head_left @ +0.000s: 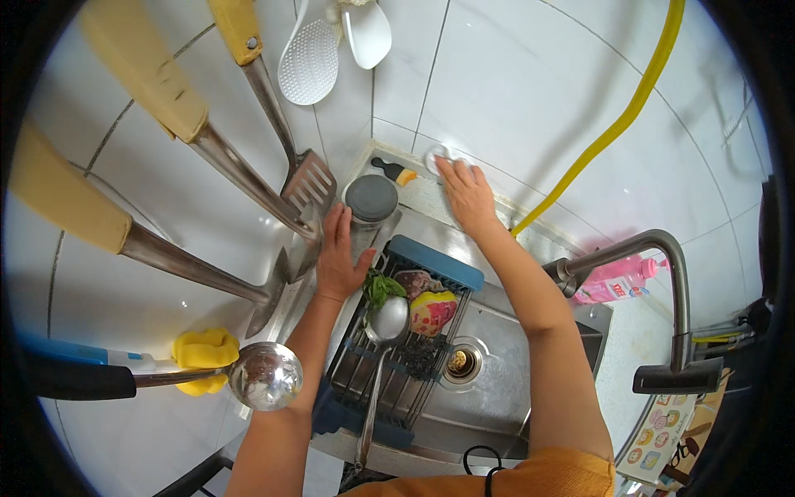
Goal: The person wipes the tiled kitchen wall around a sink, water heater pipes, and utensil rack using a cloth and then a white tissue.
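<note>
My right hand (467, 195) reaches to the ledge at the foot of the far wall, its fingertips pressed on a small white wad (436, 157), perhaps a cloth or tissue. Beside the wad lies a brush with a black handle and orange bristles (396, 171). My left hand (338, 261) holds nothing; its fingers are stretched and the thumb is spread. Its fingertips are next to a round container with a dark grey lid (371, 199) in the corner; whether they touch it I cannot tell.
A rack (439, 258) across the steel sink (497, 373) holds a large spoon (387, 321), greens (383, 288) and a colourful sponge (432, 312). Utensils, including a slotted turner (310, 182) and ladle (265, 376), hang left. A faucet (681, 306), pink bottle (617, 280) and yellow hose (613, 128) stand right.
</note>
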Motion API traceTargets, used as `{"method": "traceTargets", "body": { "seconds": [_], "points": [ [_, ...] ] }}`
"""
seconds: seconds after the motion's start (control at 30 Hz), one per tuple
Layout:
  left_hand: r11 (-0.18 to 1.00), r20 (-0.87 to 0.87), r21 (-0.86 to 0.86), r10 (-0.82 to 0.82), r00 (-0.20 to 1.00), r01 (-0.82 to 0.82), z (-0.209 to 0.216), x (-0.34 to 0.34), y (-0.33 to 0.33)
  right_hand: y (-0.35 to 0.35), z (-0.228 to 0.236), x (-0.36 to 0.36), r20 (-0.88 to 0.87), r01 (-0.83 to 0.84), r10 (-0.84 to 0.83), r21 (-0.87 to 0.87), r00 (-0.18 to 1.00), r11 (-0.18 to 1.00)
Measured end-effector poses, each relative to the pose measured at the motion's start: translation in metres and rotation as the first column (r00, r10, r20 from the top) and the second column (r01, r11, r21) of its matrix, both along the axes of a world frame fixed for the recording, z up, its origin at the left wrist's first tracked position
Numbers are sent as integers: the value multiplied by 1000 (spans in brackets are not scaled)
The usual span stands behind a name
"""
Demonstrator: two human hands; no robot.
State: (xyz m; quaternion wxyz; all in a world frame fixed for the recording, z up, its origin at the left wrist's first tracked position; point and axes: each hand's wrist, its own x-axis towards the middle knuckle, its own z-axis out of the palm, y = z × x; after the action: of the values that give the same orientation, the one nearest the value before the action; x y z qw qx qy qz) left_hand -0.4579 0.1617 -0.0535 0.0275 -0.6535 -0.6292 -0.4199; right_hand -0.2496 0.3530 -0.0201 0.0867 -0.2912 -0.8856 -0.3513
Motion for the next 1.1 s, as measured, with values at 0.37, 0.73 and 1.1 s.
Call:
{"method": "traceTargets", "body": {
  "seconds": [0.37, 0.73, 1.1],
  "points": [
    [1000, 21, 30, 2, 1000, -2, 3, -1, -1, -1, -1, 3, -57, -20, 18, -42, 998, 999],
    [1000, 18, 28, 4, 1000, -5, 5, -1, 0, -6, -2, -7, -97, 10, -20, -102, 995, 995],
    [1000, 16, 19, 6, 1000, -7, 2, -2, -1, -11, -3, -8, -56, 67, -77, -169, 995, 983]
  ]
}}
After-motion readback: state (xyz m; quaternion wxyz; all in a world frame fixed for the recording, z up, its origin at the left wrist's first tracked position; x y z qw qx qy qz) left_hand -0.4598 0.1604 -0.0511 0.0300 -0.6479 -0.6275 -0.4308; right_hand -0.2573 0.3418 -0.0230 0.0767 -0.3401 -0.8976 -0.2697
